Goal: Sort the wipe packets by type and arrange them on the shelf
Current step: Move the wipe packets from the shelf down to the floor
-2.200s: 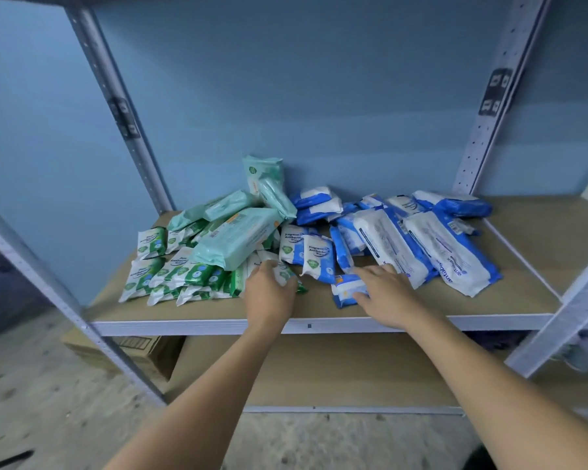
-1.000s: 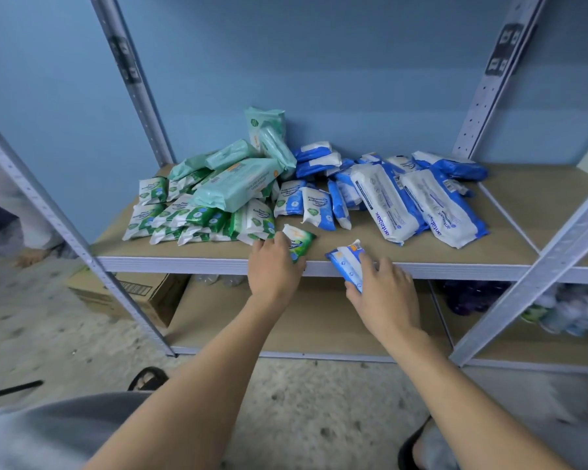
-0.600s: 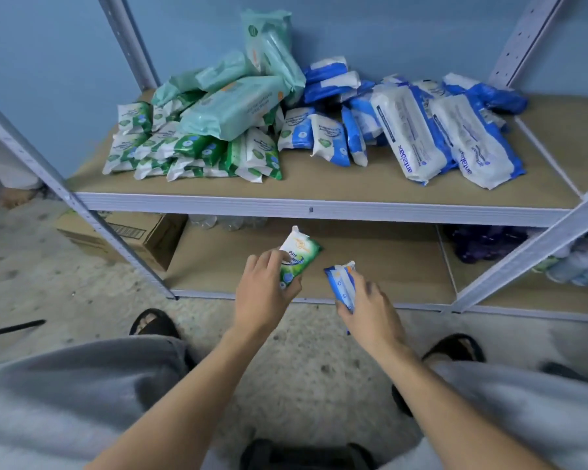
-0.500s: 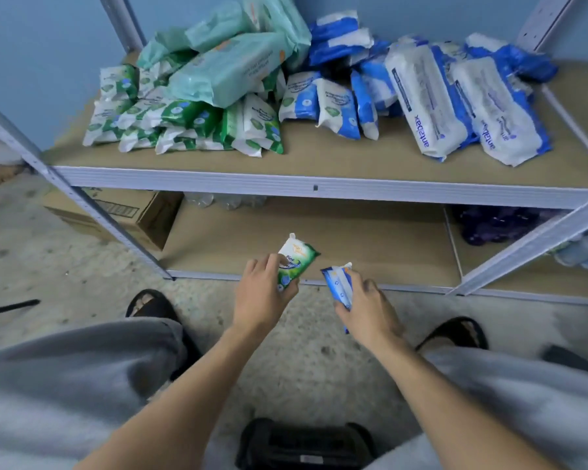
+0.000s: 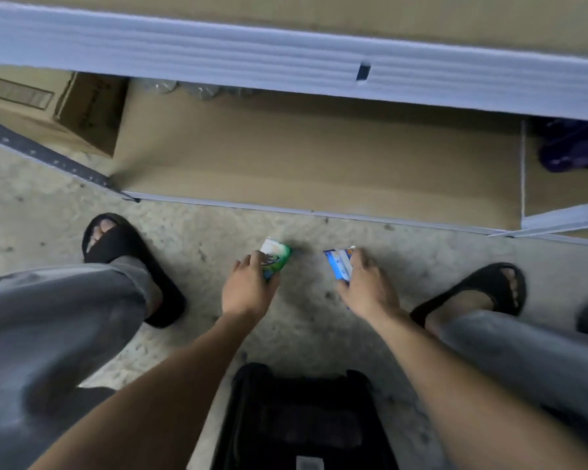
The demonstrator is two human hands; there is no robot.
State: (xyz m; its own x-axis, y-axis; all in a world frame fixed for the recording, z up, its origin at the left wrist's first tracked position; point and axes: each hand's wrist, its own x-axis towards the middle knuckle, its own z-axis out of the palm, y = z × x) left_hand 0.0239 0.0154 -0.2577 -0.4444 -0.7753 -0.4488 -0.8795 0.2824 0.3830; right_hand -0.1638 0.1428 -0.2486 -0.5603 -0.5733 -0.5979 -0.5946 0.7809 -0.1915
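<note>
My left hand (image 5: 248, 286) grips a small green-and-white wipe packet (image 5: 276, 256) low over the concrete floor. My right hand (image 5: 367, 286) holds a small blue-and-white wipe packet (image 5: 338, 264) a little to the right, at the same height. Both packets hang in front of the bottom shelf board (image 5: 302, 161). The upper shelf's metal front rail (image 5: 252, 59) crosses the top of the view; the pile of packets on it is out of sight.
A cardboard box (image 5: 65, 106) sits at the left on the bottom shelf, a dark purple pack (image 5: 574, 147) at the right. My feet in black sandals (image 5: 129, 259) flank my hands. A black stool (image 5: 302, 422) is below me.
Both hands lifted a packet off the upper shelf and carried it down to near the floor. My view tilted downward, so the pile is gone from sight.
</note>
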